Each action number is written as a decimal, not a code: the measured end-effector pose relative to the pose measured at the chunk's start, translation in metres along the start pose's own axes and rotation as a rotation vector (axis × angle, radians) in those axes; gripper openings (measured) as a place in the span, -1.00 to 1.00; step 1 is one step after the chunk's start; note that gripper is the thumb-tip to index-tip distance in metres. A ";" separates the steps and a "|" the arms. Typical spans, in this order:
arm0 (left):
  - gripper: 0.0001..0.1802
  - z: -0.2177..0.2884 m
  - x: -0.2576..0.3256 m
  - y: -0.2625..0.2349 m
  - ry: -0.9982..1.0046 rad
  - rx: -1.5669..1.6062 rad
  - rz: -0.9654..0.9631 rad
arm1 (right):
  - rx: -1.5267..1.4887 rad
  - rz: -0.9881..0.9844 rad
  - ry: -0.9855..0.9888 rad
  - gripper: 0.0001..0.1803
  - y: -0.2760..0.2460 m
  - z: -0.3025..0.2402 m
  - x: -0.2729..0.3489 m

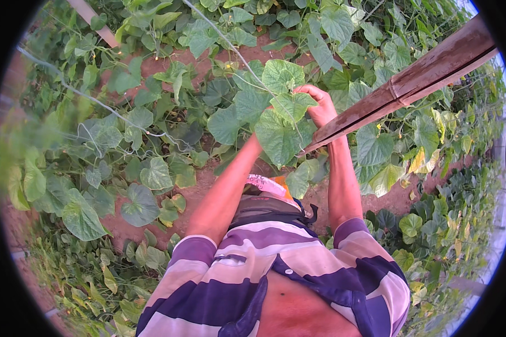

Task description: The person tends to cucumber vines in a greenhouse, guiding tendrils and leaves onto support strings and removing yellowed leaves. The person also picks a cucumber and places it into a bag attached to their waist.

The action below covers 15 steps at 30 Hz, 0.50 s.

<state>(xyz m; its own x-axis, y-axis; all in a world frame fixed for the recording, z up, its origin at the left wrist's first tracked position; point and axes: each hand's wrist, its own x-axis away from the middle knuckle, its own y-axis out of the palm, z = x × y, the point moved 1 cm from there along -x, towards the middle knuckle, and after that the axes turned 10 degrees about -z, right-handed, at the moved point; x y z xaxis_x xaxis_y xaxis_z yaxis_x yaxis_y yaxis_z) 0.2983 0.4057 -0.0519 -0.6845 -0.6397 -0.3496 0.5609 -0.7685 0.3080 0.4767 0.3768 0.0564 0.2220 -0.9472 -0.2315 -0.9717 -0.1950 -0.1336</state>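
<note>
Green vine leaves [279,139] rose beside bamboo pole's [402,91] lower end. Right hand [319,106] curled fingers at leaf edge, grip unclear; left hand [255,144] lay mostly hidden, finger state impossible to tell. Light touch near string [239,54] seemed wise, sparing leaf blades.

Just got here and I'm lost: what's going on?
A person in a purple, cream and navy striped shirt has both arms at some broad green vine leaves. The right-hand grip is curled beside them; whether it holds anything is unclear. The left forearm leads behind them, so the left-hand grip can't be made out. A thick brown wooden pole slants in front of the right wrist.
</note>
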 end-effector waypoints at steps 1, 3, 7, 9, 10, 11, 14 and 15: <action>-0.56 0.010 -0.002 0.003 -0.033 0.079 -0.009 | -0.205 0.044 0.059 -0.81 0.003 -0.002 0.004; -0.61 0.016 -0.010 0.006 -0.023 -0.277 0.045 | -0.457 0.105 0.071 -0.81 0.007 -0.005 0.007; -0.60 0.000 -0.019 -0.011 0.162 -0.786 -0.093 | -0.641 0.054 -0.070 -0.70 -0.009 0.038 0.012; -0.59 0.001 -0.019 -0.011 0.150 -0.785 -0.138 | -0.655 0.067 -0.054 -0.65 -0.013 0.051 0.016; -0.59 0.001 -0.018 -0.008 0.094 -0.667 -0.102 | -0.701 0.215 -0.047 -0.71 -0.011 0.055 0.019; -0.60 0.002 -0.019 -0.004 0.074 -0.589 -0.077 | -0.644 0.208 -0.014 -0.73 -0.011 0.057 0.021; -0.66 0.017 -0.022 0.006 0.105 -0.508 -0.032 | -0.524 0.135 0.110 -0.75 -0.008 0.028 0.019; -0.68 0.020 -0.024 0.008 0.133 -0.536 -0.040 | -0.509 0.093 0.163 -0.75 -0.008 0.013 0.020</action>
<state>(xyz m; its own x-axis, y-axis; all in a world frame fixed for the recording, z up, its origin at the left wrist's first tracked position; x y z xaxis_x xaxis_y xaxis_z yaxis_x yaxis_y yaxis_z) 0.3096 0.4151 -0.0237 -0.6650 -0.5794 -0.4712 0.7179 -0.6697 -0.1897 0.4904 0.3623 0.0406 0.1570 -0.9856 -0.0625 -0.9123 -0.1690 0.3731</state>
